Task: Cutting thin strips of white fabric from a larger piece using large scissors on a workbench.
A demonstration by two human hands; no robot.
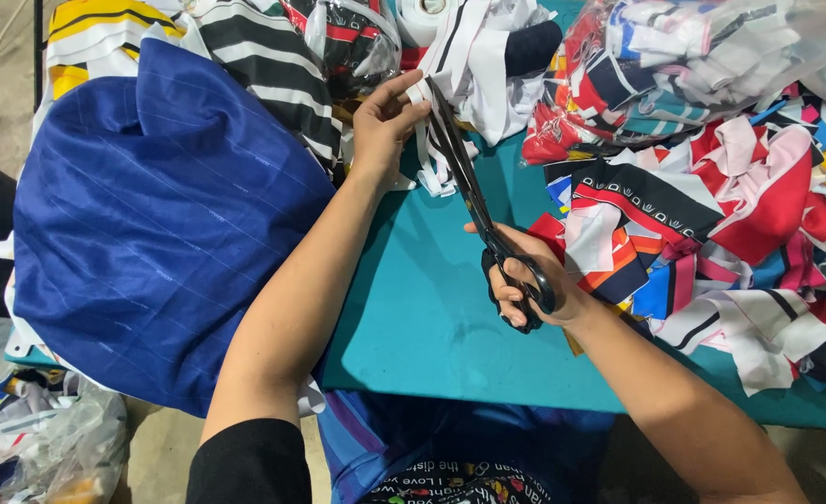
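A large blue striped garment (152, 233) lies heaped on the left of the teal table (431, 308), with a pile of many-coloured fabric scraps (730, 215) on the right. Between them, black scissors (473, 196) run up and away from the person (tips slightly left), blades nearly closed on a narrow white fabric strip (429, 140). The right hand (525, 280) grips the handle loops, while the left hand (385, 121) pinches the strip beside the blade tips.

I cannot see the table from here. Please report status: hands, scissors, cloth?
Left hand pinches white cloth strip. Right hand grips black long-bladed scissors, blades at strip. Blue fabric pile left, colourful scraps right.
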